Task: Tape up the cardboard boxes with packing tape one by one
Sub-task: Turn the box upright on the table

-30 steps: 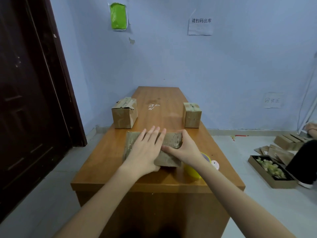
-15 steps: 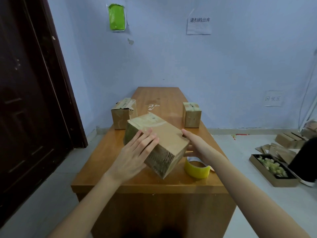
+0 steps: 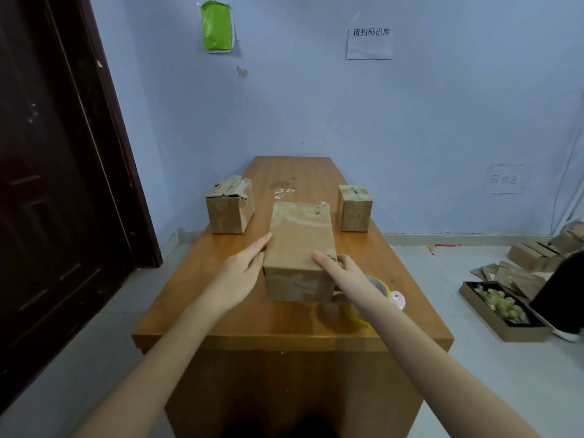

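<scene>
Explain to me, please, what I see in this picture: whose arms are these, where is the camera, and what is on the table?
The camera sits on a person's head and looks forward and down, so the two bare arms belong to that person. There is no machine here. On the wooden table the person steadies a cardboard box between both hands. The left hand lies flat against its left side with straight fingers. The right hand touches its right near corner, thumb on top; how its other fingers lie is hidden. A yellow roll of packing tape lies just behind the right wrist, not held. Two more boxes stand further back: a left box and a smaller right box.
</scene>
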